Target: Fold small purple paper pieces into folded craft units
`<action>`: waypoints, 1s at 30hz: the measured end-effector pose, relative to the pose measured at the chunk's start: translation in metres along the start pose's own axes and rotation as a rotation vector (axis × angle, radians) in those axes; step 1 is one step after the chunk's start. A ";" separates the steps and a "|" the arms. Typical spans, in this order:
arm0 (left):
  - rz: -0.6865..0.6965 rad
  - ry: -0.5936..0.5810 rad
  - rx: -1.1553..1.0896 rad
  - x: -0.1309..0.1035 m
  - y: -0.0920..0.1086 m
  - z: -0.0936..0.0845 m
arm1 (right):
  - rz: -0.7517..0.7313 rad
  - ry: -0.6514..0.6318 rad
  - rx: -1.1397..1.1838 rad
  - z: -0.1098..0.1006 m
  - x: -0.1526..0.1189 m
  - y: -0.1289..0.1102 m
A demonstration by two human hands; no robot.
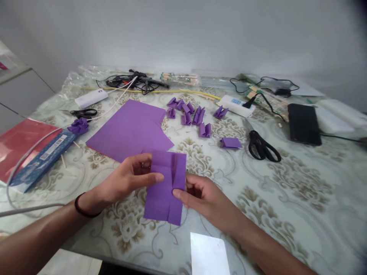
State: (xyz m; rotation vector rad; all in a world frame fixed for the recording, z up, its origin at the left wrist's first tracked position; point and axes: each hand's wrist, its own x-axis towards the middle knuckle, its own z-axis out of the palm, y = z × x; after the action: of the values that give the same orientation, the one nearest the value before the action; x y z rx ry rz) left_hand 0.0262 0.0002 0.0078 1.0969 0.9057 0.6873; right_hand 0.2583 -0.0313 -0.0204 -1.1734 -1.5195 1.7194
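A creased purple paper strip [162,194] is held upright above the table between both hands. My left hand [130,177] pinches its left edge, thumb on the front and fingers behind. On the right edge, my right hand [200,194] grips the paper with its thumb pressed on the front near a lengthwise fold. Purple sheets [132,130] lie in a stack just beyond my left hand. Several small folded purple pieces [198,115] stand past the strip, and one flatter folded piece [231,143] lies to their right.
Black scissors [262,147] and a phone [304,124] lie at right. A power strip [236,105], cables [137,82] and a yellow cord run along the back. At left are a red packet [25,141], crumpled purple paper [78,126] and more scissors [84,113]. A white card [209,254] is near the front edge.
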 end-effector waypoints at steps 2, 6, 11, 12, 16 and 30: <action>-0.094 -0.098 0.055 -0.001 -0.003 0.002 | 0.044 -0.012 0.074 0.003 0.001 0.002; -0.205 -0.139 0.254 -0.003 -0.010 0.004 | 0.129 -0.012 0.161 0.009 0.001 0.009; -0.203 -0.128 0.323 -0.003 -0.012 0.001 | 0.124 0.025 0.168 0.010 0.001 0.009; -0.211 -0.120 0.342 -0.003 -0.012 0.000 | 0.122 0.044 0.158 0.010 0.001 0.008; -0.235 -0.113 0.406 -0.003 -0.012 -0.002 | 0.130 0.094 0.106 0.007 0.001 0.006; -0.247 -0.112 0.449 -0.001 -0.013 -0.004 | 0.100 0.113 0.111 0.002 0.001 0.002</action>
State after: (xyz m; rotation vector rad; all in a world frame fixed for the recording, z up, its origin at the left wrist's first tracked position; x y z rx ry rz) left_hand 0.0228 -0.0035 -0.0048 1.3734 1.1063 0.2176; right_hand 0.2560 -0.0317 -0.0232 -1.2845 -1.3025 1.7469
